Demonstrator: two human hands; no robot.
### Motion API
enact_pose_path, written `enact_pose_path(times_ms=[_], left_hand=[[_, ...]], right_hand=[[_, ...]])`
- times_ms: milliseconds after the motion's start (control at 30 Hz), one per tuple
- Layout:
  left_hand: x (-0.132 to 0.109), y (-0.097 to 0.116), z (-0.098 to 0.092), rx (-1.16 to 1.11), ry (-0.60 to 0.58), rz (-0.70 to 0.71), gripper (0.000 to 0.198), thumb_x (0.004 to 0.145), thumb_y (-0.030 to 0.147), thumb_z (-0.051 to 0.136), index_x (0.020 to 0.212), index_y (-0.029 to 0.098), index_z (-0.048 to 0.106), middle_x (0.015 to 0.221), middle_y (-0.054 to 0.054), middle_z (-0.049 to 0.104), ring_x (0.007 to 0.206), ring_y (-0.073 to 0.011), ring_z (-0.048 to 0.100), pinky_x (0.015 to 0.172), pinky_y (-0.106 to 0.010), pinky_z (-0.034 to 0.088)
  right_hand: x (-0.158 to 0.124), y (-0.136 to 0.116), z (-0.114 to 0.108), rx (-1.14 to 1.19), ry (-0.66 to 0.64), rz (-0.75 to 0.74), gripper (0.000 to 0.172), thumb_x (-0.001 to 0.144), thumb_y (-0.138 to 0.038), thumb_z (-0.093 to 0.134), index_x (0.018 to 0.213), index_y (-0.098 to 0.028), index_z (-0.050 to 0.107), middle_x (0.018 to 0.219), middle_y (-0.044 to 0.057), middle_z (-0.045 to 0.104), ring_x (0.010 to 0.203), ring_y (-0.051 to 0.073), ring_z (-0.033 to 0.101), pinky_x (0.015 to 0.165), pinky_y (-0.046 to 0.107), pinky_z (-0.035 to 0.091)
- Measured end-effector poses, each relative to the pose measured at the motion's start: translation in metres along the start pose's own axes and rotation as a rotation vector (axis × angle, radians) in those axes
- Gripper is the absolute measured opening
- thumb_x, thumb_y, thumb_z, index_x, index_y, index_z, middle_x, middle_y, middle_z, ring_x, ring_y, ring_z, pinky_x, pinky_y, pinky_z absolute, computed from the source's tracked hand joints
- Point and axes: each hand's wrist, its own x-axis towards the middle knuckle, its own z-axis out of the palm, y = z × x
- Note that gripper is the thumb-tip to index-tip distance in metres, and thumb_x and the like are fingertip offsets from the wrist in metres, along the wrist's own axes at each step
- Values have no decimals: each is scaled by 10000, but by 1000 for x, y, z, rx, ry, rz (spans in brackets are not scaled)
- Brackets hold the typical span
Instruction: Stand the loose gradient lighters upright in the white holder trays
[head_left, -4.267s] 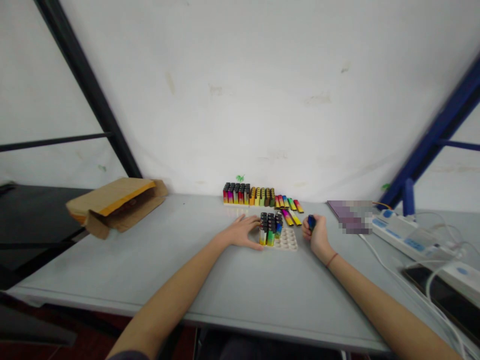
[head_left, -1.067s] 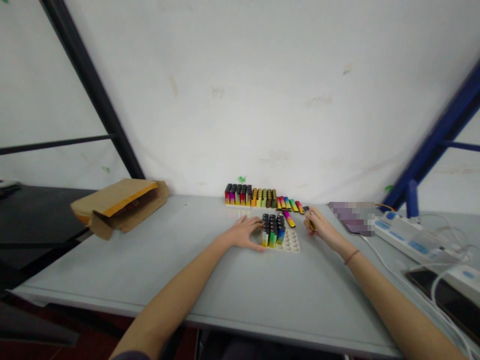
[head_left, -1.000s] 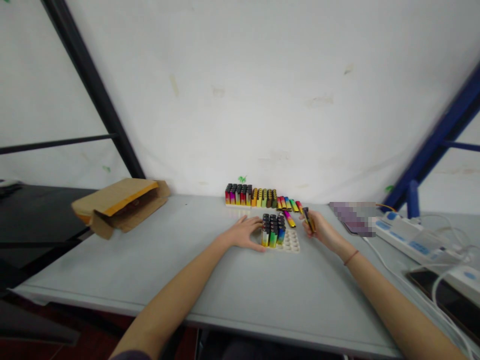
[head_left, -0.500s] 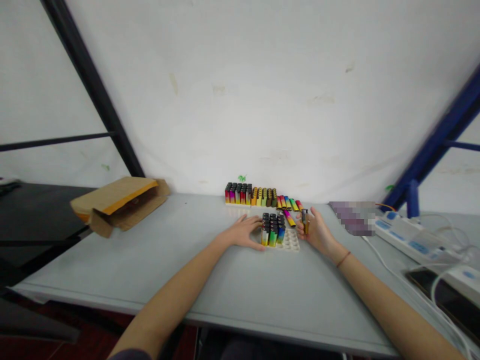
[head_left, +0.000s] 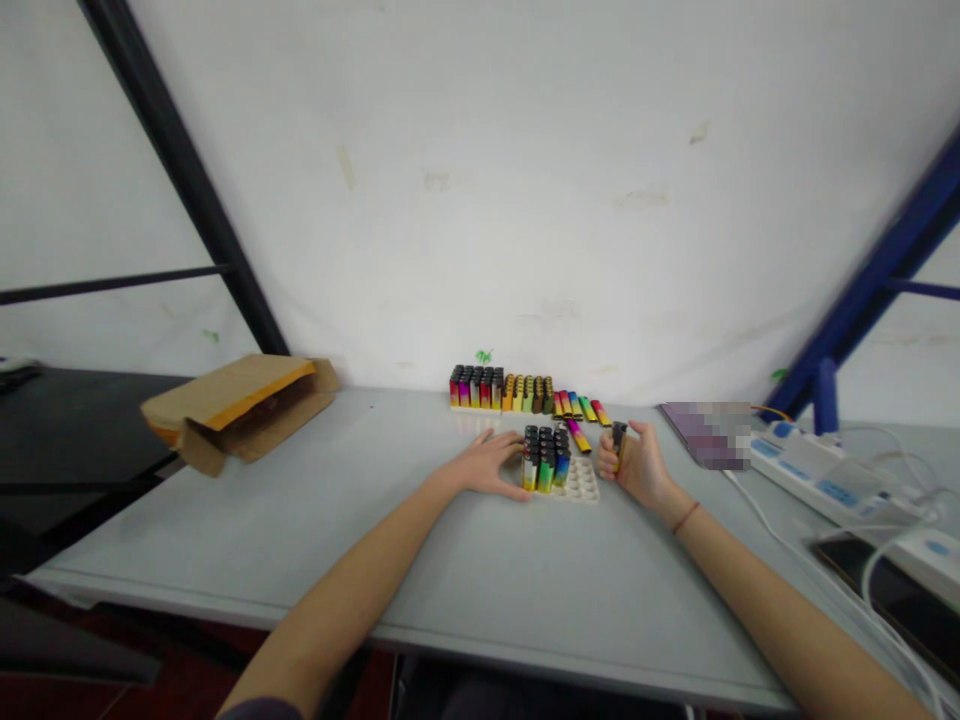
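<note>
A cigarette lighter (head_left: 619, 445) with a dark top stands nearly upright in my right hand (head_left: 643, 470). Its fingers curl round the lighter and the thumb is up near its top. Just left of it lies a white tray (head_left: 583, 482) with round-edged slots. Several lighters (head_left: 547, 460) with black tops stand in the tray's left part, while slots on its right show bare. My left hand (head_left: 487, 466) rests on the table against the left side of this group, fingers and thumb spread; its fingertips are partly hidden behind the lighters.
Behind stand black-topped lighters (head_left: 477, 388) in a tray and a yellow-green group (head_left: 528, 394). Loose lighters (head_left: 579, 436) lie beside them. An opened cardboard box (head_left: 240, 405) is at left. Power strips (head_left: 840, 490), white cables and a phone (head_left: 892, 590) lie at right.
My right hand has shifted slightly right and down with the lighter, and its thumb has bent towards the lighter's top. My left hand and the tray have stayed put.
</note>
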Motion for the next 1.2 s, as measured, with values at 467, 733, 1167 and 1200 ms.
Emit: enact_pose_path(times_ms=[467,733,1167,1200], left_hand=[[-1,2,-2,-18,-1,-1,929,712,774,540,1427,206,364,1517,-136,299,1401,-320,253,1145,-535,45],[-1,3,-3,-15,-8,-5,946,704,774,549,1431,199,355,1517,-136,300,1406,-307,247,1146,-532,43],[-1,2,-2,-18,-8,-6,979,673,802,555,1432,216,357,1514,-131,307,1402,-318,253,1147,-526,41],[-1,1,-2,-16,-7,-5,982,674,804,552,1433,212,355,1513,-133,309,1402,-320,254,1147,-528,43]], right_hand=[[6,6,-9,-71,11,78,351,710,-537,347,532,-236,333,430,-75,203,361,85,160,355,215,170],[6,8,-7,-99,31,29,368,693,-550,364,512,-230,359,428,-82,206,351,72,151,350,209,161],[5,13,-1,-143,46,-44,376,665,-567,399,496,-235,348,415,-89,182,348,65,123,343,207,136],[5,13,-2,-140,42,-31,373,659,-564,392,486,-238,333,412,-88,173,350,65,112,343,208,125]])
